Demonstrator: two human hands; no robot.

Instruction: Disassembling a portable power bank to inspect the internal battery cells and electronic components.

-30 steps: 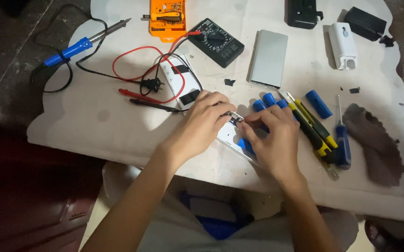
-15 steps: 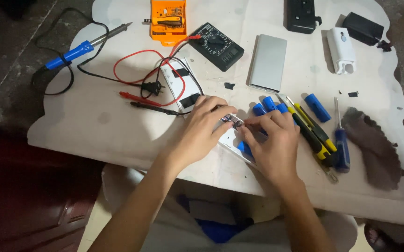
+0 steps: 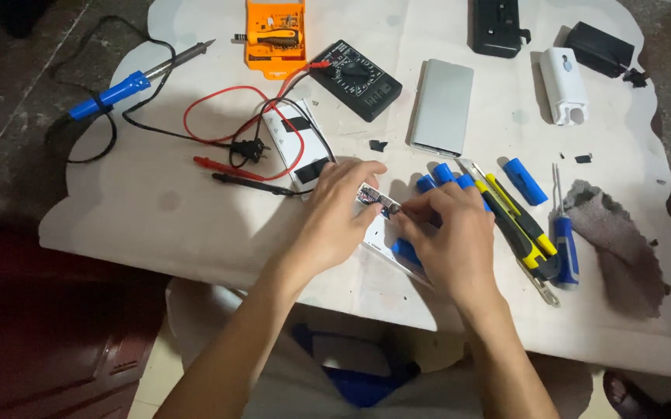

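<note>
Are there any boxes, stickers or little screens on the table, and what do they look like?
Orange case: top middle, open, rectangular, tools inside.
Black multimeter: right of the case, flat, round dial; any screen too small to tell.
Silver power bank shell: centre right, plain rectangle.
White case: top right, rounded.
No stickers or signs to make out.

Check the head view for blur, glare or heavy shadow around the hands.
Head view: sharp and evenly lit on the table; left hand and right hand show no blur; soft shadows under both; the small circuit board they pinch is too small to read; floor dim.
</note>
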